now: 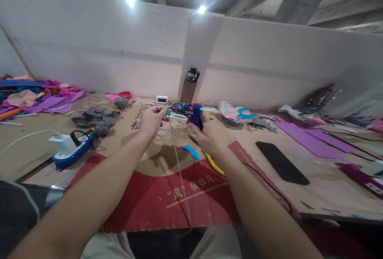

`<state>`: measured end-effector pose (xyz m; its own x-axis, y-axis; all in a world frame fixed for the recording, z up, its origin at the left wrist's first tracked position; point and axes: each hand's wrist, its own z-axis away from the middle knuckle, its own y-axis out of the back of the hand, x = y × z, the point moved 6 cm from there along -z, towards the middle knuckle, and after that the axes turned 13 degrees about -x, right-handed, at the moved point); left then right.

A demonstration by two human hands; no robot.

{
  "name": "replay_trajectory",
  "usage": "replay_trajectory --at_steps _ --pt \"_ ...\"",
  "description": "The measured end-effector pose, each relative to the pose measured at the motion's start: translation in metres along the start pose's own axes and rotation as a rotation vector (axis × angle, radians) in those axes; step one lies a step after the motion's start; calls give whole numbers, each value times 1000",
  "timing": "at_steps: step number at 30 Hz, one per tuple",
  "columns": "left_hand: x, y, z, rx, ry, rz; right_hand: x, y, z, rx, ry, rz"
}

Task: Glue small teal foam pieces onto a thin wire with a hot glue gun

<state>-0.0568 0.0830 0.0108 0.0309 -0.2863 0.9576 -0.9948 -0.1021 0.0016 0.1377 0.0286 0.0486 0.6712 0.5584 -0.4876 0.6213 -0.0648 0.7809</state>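
Observation:
My right hand (209,131) is wrapped round the grip of a blue glue gun (191,111), its nozzle pointing left. My left hand (152,119) pinches a small teal piece (168,111) at the top of a thin stick (179,167), which slants down towards me. The gun's nozzle sits right beside the teal piece. A blue foam scrap (191,152) and a yellow strip (214,164) lie on the cardboard just under my right wrist.
Red and brown cardboard (167,195) covers the table. A power strip with a white plug (70,149) lies left, grey felt balls (98,119) behind it. A black phone (281,162) and purple sheets (311,141) lie right. A bottle (190,85) stands at the white wall.

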Motion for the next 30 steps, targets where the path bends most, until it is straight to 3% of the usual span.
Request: replay_trajectory --at_steps 30 --pt "2 -2 0 -6 -6 19 -4 2 -1 -5 -11 147"
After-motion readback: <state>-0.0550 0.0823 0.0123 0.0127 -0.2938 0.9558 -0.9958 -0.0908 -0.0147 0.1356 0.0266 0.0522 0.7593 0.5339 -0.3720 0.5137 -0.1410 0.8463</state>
